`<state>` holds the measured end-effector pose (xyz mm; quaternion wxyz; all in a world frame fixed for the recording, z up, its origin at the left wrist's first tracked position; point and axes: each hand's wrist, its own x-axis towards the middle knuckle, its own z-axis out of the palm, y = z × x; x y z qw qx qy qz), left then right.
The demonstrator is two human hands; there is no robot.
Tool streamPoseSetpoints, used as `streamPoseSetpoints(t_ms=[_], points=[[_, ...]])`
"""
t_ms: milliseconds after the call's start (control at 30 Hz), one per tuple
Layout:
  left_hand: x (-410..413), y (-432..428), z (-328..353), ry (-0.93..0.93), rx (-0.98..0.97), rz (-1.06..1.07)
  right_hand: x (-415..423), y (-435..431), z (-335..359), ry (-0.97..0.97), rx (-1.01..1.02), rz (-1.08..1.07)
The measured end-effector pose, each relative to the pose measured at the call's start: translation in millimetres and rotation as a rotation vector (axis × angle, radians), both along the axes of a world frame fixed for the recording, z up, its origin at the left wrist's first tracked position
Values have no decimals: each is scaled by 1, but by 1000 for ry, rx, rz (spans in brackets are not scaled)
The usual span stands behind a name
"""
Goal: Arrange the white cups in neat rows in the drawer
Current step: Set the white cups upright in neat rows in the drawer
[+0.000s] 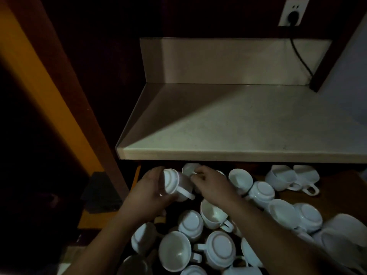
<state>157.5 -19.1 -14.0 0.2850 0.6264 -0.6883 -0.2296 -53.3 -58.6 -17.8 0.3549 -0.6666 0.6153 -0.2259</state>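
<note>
Fingers of the left hand [151,190] grip a tilted cup [174,184]; right hand [210,182] pinches another's rim [189,169].

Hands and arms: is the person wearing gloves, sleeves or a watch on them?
No gloves. The left hand and the right hand are both bare, and so are the forearms right down to the bottom edge of the picture, with no sleeve showing. I can't see a watch, ring or bracelet, though the light is dim, so something small could go unnoticed.
</note>
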Motion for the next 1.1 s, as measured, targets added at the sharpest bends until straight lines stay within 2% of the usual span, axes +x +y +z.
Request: streamPoseSetpoints(t_ms=[133, 200, 267, 333, 400, 500, 600, 700, 900, 967, 1100], points=[[-1, 16, 0, 482, 17, 61, 5, 7, 16, -663, 557, -143], [-5, 18, -2, 542, 7, 29, 9, 8, 21, -827, 650, -171], [-3, 15, -4, 447, 18, -22, 13, 8, 19, -843, 604, -177], [4, 9, -9, 311, 97, -88, 17, 8, 14, -801, 527, -187], [12, 2, -18, 64, 152, -156, 20, 8, 7, -716, 435, -200], [14, -7, -37, -446, 121, -159, 18, 14, 13, -446, 262, -178], [12, -13, -44, -702, 136, -135, 16, 18, 21, -139, 128, -87], [16, -18, -39, -731, 230, -169, 22, 15, 17, 101, 51, 22], [23, -13, -36, -721, 328, -222, 41, 10, -4, 295, -11, 219], [26, -12, -33, -649, 373, -198, 51, 9, -11, 346, -7, 269], [27, -10, -27, -495, 260, -96, 66, 10, -27, 468, -30, 307]])
